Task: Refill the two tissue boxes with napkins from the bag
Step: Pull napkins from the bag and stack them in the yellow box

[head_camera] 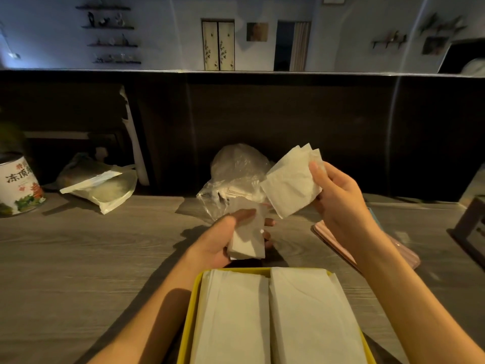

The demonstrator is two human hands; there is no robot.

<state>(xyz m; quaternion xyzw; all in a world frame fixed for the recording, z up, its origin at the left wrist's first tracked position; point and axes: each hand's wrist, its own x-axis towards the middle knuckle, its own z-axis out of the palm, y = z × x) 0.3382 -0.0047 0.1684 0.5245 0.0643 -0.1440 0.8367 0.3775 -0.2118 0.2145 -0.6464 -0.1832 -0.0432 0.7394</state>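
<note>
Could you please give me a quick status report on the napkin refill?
Left hand holds a napkin stack; right hand holds more napkins. Yellow box shows two white piles. Plastic bag behind. Nothing in the way.

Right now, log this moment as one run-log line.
left hand: holds napkin stack | right hand: holds fanned napkins | yellow box: two rows | bag: behind

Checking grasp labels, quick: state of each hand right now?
Left hand: closed, gripping a small folded napkin stack by the clear plastic bag.
Right hand: closed, pinching a fanned bunch of napkins, raised above the table.
</note>
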